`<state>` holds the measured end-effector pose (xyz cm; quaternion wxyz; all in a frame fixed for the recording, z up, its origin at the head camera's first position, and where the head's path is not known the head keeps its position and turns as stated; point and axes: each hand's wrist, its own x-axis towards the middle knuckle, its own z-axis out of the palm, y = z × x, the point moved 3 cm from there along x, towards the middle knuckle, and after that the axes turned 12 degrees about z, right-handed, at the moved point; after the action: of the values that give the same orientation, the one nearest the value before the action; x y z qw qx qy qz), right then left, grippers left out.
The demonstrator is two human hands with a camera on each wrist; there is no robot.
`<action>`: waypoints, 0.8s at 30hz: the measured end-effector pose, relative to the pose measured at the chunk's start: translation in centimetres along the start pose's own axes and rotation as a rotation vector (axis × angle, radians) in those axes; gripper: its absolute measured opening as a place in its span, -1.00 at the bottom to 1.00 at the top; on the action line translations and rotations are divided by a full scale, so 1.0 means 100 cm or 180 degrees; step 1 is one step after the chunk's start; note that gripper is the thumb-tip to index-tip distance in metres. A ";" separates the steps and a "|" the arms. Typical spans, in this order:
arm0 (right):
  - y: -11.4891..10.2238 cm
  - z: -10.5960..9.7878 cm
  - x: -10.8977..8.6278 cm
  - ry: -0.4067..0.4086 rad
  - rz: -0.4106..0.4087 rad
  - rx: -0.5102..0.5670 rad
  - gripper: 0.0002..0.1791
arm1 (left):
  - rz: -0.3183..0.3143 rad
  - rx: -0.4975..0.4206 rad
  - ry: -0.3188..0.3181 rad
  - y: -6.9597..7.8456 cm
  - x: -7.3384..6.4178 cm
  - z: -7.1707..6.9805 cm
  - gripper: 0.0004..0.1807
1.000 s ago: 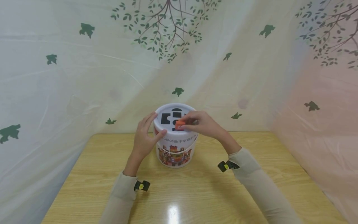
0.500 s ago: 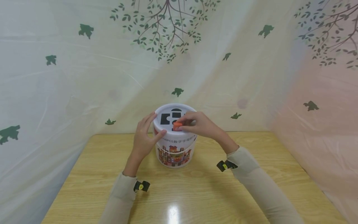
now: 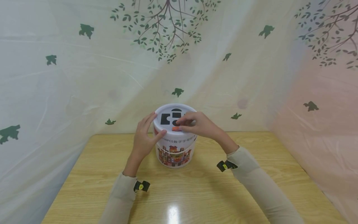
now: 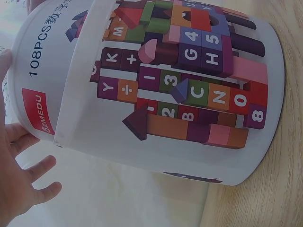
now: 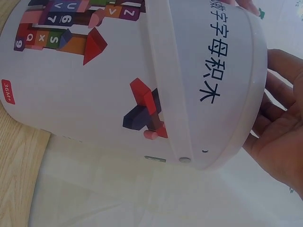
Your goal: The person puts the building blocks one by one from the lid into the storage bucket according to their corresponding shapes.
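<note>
A white toy-block bucket [image 3: 174,158] stands upright on the table, printed with colourful letter and number blocks. Its white lid [image 3: 163,127] has dark shape cut-outs. In the head view an orange block [image 3: 175,128] sits low in the front slot, only a thin strip of it showing. My right hand [image 3: 202,125] is over the lid's right side, thumb tip right at the block and index finger just above it, with a gap between them. The left hand [image 3: 143,140] steadies the lid's left rim with spread fingers. The wrist views hide the block behind the bucket's side.
The wooden table [image 3: 112,174] extends around the bucket. Behind and beside it hangs a pale cloth backdrop [image 3: 126,93] with printed leaves and branches. A white carrying handle [image 4: 81,80] lies across the bucket's front.
The orange block moved slightly left with my right hand, then sank into the front slot, out of the pinch of thumb and index finger. My left hand has stayed on the rim.
</note>
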<state>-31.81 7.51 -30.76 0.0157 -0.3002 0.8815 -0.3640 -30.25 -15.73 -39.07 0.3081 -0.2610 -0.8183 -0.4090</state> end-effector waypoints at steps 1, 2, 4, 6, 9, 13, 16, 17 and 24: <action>0.000 0.000 0.000 0.0002 -0.0003 0.0000 -0.74 | 0.0000 -0.0002 0.0001 0.000 0.000 0.000 -0.16; 0.000 0.000 0.000 0.0004 -0.0007 0.0004 -0.74 | 0.0001 -0.0003 0.0003 0.000 0.000 0.000 -0.17; 0.001 0.000 0.000 0.0005 -0.0023 0.0007 -0.74 | 0.0005 -0.0001 0.0006 -0.001 0.000 0.000 -0.17; 0.001 0.000 0.000 0.0003 -0.0030 0.0016 -0.74 | 0.0008 -0.0003 0.0007 -0.001 0.000 0.000 -0.16; 0.002 0.000 0.001 0.0001 -0.0025 0.0013 -0.74 | 0.0004 -0.0001 0.0004 -0.001 0.000 0.000 -0.16; 0.001 0.000 0.001 0.0009 -0.0014 0.0002 -0.74 | -0.0017 0.0001 -0.0005 -0.001 0.000 0.000 -0.16; -0.001 -0.001 0.000 0.0007 -0.0003 0.0005 -0.74 | -0.0034 0.0006 -0.0012 0.000 0.000 0.000 -0.16; -0.001 -0.001 0.000 0.0003 0.0001 0.0010 -0.74 | -0.0036 0.0009 -0.0013 0.000 0.000 0.000 -0.16; -0.001 -0.004 -0.001 0.0048 0.0047 -0.0014 -0.75 | -0.0036 0.0015 -0.0015 -0.001 -0.001 0.000 -0.15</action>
<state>-31.80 7.77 -30.39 0.0110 -0.2909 0.8847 -0.3642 -30.25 -15.79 -39.16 0.3045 -0.2566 -0.8215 -0.4082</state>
